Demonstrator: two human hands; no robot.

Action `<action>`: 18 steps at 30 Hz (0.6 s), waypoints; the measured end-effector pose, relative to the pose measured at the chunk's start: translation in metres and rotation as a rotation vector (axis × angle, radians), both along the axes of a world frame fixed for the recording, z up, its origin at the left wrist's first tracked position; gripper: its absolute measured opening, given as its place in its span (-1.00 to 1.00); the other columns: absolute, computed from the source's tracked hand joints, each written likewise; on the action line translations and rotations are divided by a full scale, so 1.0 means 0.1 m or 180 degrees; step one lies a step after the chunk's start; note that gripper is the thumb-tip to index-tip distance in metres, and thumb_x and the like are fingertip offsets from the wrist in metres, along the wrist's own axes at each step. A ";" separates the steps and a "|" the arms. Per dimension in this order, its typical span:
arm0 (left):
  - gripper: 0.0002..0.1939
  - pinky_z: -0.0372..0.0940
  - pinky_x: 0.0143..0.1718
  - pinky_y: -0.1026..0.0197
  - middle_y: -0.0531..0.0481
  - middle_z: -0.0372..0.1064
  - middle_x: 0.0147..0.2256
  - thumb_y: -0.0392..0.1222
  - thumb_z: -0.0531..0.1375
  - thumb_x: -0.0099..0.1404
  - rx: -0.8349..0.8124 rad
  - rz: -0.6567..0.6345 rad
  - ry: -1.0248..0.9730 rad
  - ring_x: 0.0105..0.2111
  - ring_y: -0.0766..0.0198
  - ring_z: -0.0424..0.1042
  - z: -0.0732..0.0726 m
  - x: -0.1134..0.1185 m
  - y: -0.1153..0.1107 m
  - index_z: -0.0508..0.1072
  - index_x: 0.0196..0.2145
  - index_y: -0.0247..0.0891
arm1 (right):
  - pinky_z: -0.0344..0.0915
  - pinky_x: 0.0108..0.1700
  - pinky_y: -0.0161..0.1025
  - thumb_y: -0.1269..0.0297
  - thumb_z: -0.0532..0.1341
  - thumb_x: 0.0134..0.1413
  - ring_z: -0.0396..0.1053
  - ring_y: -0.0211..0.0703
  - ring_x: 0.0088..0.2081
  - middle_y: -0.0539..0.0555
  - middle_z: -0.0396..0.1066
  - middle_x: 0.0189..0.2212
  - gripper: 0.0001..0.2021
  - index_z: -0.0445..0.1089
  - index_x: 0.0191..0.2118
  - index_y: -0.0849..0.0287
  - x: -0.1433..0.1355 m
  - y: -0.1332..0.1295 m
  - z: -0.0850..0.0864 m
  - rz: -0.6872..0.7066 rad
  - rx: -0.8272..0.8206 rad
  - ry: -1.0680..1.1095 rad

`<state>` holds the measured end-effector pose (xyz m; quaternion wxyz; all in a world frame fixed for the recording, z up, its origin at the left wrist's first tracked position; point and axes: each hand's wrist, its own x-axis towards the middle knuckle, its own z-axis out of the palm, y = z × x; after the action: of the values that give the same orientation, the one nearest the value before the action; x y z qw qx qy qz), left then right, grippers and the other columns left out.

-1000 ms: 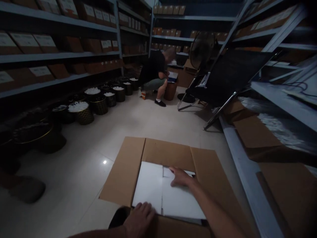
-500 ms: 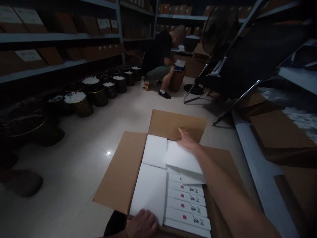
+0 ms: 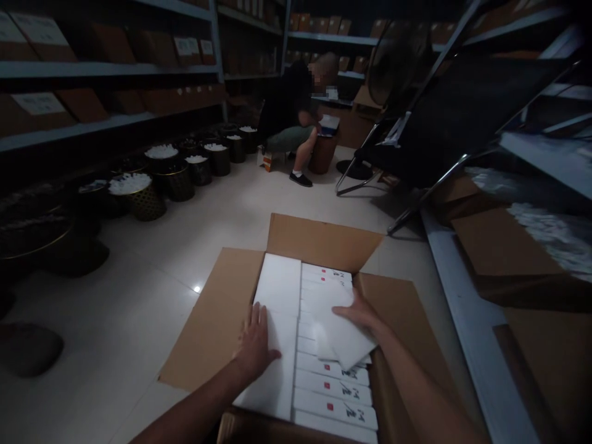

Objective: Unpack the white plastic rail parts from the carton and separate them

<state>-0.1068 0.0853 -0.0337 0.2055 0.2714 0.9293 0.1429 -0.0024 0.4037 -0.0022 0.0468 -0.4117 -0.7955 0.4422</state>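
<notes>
An open cardboard box (image 3: 342, 240) sits in front of me, packed with slim white boxes (image 3: 335, 388) bearing red squares and dark characters. Flat white sheets (image 3: 277, 280) cover its left column. My left hand (image 3: 254, 345) lies on those sheets near the left edge, fingers stretched out and holding nothing. Over the right column, my right hand (image 3: 358, 308) grips a loose white sheet (image 3: 349, 336), thumb on top and the other fingers partly hidden at its far edge. At least one more sheet shows under it, turned at an angle.
Shelves with cartons (image 3: 92, 105) line the left wall. Dark bins (image 3: 145, 200) heaped with white pieces stand on the floor. A seated person (image 3: 289, 105) works at the back. To the right are a black folding chair (image 3: 444, 129) and open cartons (image 3: 504, 246).
My left hand has moved forward from the box's near edge onto the left sheets. My right hand has drawn the loose sheet back toward me, uncovering slim boxes at the far end.
</notes>
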 end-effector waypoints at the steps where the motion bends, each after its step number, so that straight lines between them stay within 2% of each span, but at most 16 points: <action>1: 0.14 -0.16 0.20 -0.09 -0.29 -0.34 0.30 -0.03 0.34 -0.11 -0.0015 -0.0006 0.0019 0.28 -0.13 -0.38 0.00 -0.01 0.03 -0.18 0.28 -0.42 | 0.33 -0.27 -0.18 0.25 0.40 -0.47 0.42 0.01 -0.28 0.12 0.47 -0.32 -0.44 0.37 -0.15 0.16 0.06 -0.05 0.00 -0.0029 -0.0118 -0.0017; 3: 0.16 -0.20 0.22 -0.07 -0.31 -0.35 0.30 -0.04 0.34 -0.14 -0.0030 -0.0024 -0.0007 0.28 -0.11 -0.43 0.01 -0.02 0.04 -0.18 0.27 -0.47 | 0.32 -0.34 -0.20 0.29 0.40 -0.48 0.43 0.00 -0.33 0.12 0.48 -0.36 -0.49 0.37 -0.22 0.19 0.14 -0.15 0.05 -0.0071 -0.0375 -0.0019; 6: 0.13 -0.21 0.23 0.00 -0.29 -0.32 0.30 -0.09 0.33 -0.14 0.0046 0.0008 -0.0089 0.28 -0.08 -0.37 0.02 0.00 -0.02 -0.15 0.26 -0.49 | 0.33 -0.38 -0.20 0.28 0.37 -0.40 0.44 0.01 -0.36 0.16 0.49 -0.34 -0.55 0.37 -0.23 0.23 0.13 -0.37 0.19 0.0049 -0.0934 0.0155; 10: 0.00 -0.19 0.24 0.10 -0.25 -0.26 0.29 -0.17 0.24 -0.05 0.0294 0.0327 -0.0026 0.27 0.00 -0.22 -0.02 0.17 -0.18 -0.15 0.26 -0.46 | 0.37 -0.28 -0.20 0.17 0.28 -0.17 0.46 -0.05 -0.26 0.10 0.48 -0.22 -0.56 0.34 -0.08 0.14 -0.24 -0.64 0.34 0.0383 -0.1744 0.0594; 14: -0.04 -0.22 0.25 0.12 -0.26 -0.28 0.29 -0.23 0.20 -0.04 0.0322 0.0509 -0.0179 0.28 0.03 -0.26 -0.11 0.46 -0.36 -0.15 0.25 -0.50 | 0.37 -0.29 -0.18 0.14 0.28 -0.13 0.46 -0.04 -0.31 0.13 0.50 -0.36 -0.67 0.41 -0.23 0.23 -0.85 -0.82 0.26 0.0381 -0.2163 0.0548; 18: 0.00 -0.23 0.26 0.13 -0.27 -0.31 0.30 -0.20 0.19 -0.08 0.0366 0.0734 -0.0403 0.29 0.03 -0.30 -0.14 0.63 -0.41 -0.16 0.26 -0.52 | 0.36 -0.35 -0.20 0.23 0.29 -0.09 0.42 -0.16 -0.45 0.05 0.45 -0.50 -0.76 0.40 -0.31 0.29 -1.25 -1.00 0.07 0.0151 -0.2154 0.0410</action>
<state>-0.0434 0.0446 -0.0477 0.2301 0.1646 0.9298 0.2354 -0.1277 0.3038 0.0050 -0.0525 -0.3566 -0.6085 0.7070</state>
